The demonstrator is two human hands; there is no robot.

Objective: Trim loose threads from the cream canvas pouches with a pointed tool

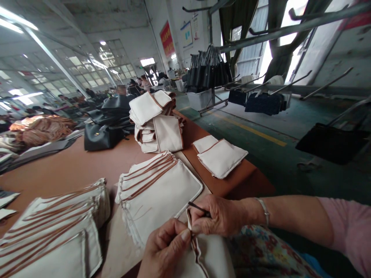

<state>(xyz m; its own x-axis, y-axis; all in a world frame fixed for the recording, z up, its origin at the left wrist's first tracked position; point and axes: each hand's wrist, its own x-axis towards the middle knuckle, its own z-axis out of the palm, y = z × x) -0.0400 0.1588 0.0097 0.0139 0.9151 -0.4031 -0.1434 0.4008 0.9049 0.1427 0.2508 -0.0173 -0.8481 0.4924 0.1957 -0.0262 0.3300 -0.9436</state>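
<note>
A cream fabric piece with brown edging (213,253) lies at the bottom centre, over the table's front edge. My left hand (168,245) pinches its edge between thumb and fingertips. Right beside it, my right hand (216,216) is closed round a thin dark tool (198,208), whose tip points up and left. The right fingertips also touch the fabric edge. Behind my hands lies a fanned stack of cream pieces with brown strips (156,189).
Another fanned stack (52,231) is at the lower left. A tall cream pile (168,133) and black bags (102,137) stand further back on the brown table (58,166). Two folded pieces (222,156) lie right. Racks with black bags (210,73) stand beyond.
</note>
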